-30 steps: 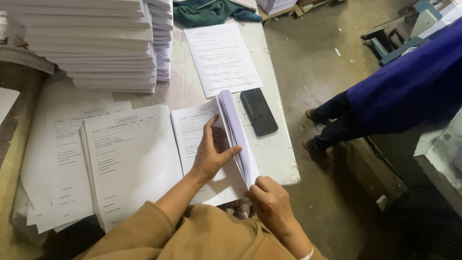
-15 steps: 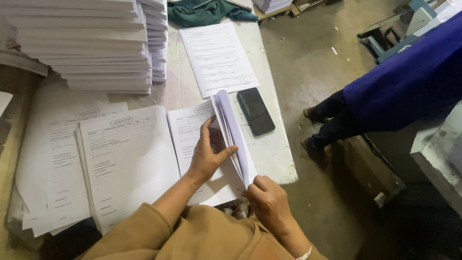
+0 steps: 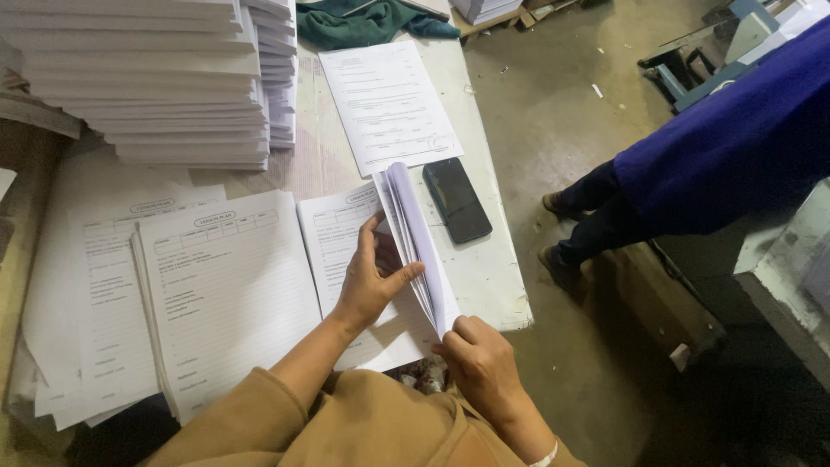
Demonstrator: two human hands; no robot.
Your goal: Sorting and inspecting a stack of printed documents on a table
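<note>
Near the right edge of the worn white table (image 3: 484, 277), seen from the head camera: a sheaf of printed sheets (image 3: 415, 238) stood up on edge and fanned, leaning over the open printed form (image 3: 333, 233) lying flat beneath. Left hand (image 3: 373, 281) spread flat on that form, thumb out to the right and pressed against the foot of the raised sheaf. Right hand (image 3: 480, 359) at the near end of the sheaf, fingers curled and pinching its lower corner just past the table edge. Just right of the sheaf, touching nothing, a black phone (image 3: 456, 200) lying face up. Farther along the table, a single printed sheet (image 3: 387, 104), and beyond it a crumpled green cloth (image 3: 363, 22). Left of the hands, a thick pile of lined forms (image 3: 229, 290) with more loose forms (image 3: 86, 303) spread under and beside it. Far left, tall stacks of white paper (image 3: 147, 78). On the right, standing on the concrete floor (image 3: 536, 112) well apart from the table, another person in a blue garment (image 3: 735, 138) and dark trousers.
</note>
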